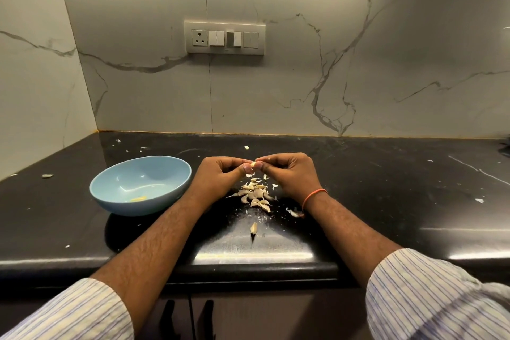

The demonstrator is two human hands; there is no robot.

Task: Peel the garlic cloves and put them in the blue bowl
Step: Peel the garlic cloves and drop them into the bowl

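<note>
- Marble-veined wall (276,85): pale slabs behind and to the left of the counter, carrying a switch panel (224,38) with one socket and several rocker switches.
- Black countertop (386,201): glossy, flecked with small white scraps of skin; it runs from the wall to a rounded front edge.
- Blue bowl (176,174): sits on the counter just left of the left forearm; a small yellowish piece lies on its floor.
- Left hand (218,174): fingers curled, thumb and fingertips pinching the garlic clove (252,164) from the left.
- Right hand (289,171): fingers curled, pinching the same clove from the right, so both hands meet on it above the counter; an orange thread band (313,197) circles the wrist.
- Pile of garlic cloves and skins (256,194): lies on the counter directly below the hands, between the two wrists.
- Single loose clove (253,228): lies nearer the front edge, apart from the pile.
- Another stray clove (47,175): rests far left, well apart from the bowl.
</note>
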